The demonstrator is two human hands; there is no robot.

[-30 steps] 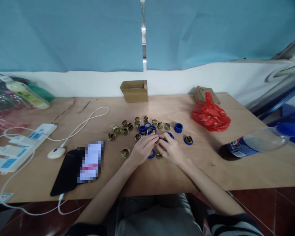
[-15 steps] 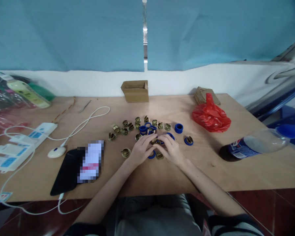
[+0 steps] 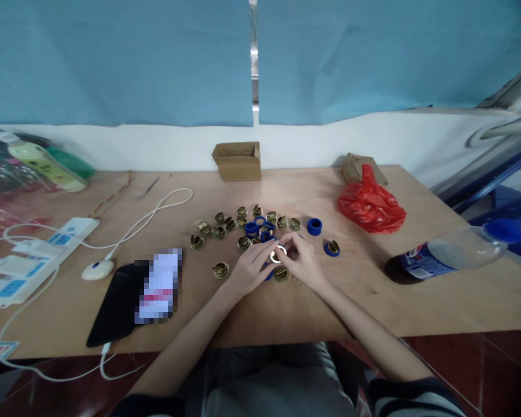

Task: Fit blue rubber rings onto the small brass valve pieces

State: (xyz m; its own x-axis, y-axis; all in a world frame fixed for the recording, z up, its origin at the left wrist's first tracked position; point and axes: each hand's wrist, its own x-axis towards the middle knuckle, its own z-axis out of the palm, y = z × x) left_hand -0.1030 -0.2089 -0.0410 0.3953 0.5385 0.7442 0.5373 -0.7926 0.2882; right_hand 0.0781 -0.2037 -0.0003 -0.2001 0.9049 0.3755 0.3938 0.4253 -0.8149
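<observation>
Between both hands is a round brass-coloured metal fitting (image 3: pixel 279 253), its pale ring-shaped rim facing up. My left hand (image 3: pixel 250 267) pinches it from the left, fingers closed. From the right, my right hand (image 3: pixel 303 262) grips the same fitting between thumb and bent fingers. Just beyond the fingertips lie blue rings (image 3: pixel 252 229), partly covered by the hands. Several similar brass fittings with raised tabs stand around them, among them one fitting (image 3: pixel 220 270) left of my left hand. A fitting seated in a blue ring (image 3: pixel 331 248) rests right of my right hand.
A stack of blue rings (image 3: pixel 315 226) stands behind my right hand. Further right are a red plastic bag (image 3: pixel 371 205) and a lying cola bottle (image 3: pixel 434 258). An open cardboard box (image 3: pixel 238 165) is at the back. Phones (image 3: pixel 115 304), a power strip (image 3: pixel 39 260) and cables lie left.
The fitting between my hands has turned, so its pale rim now shows. My right fingers have drawn in around it, and a blue ring near them is no longer clearly visible.
</observation>
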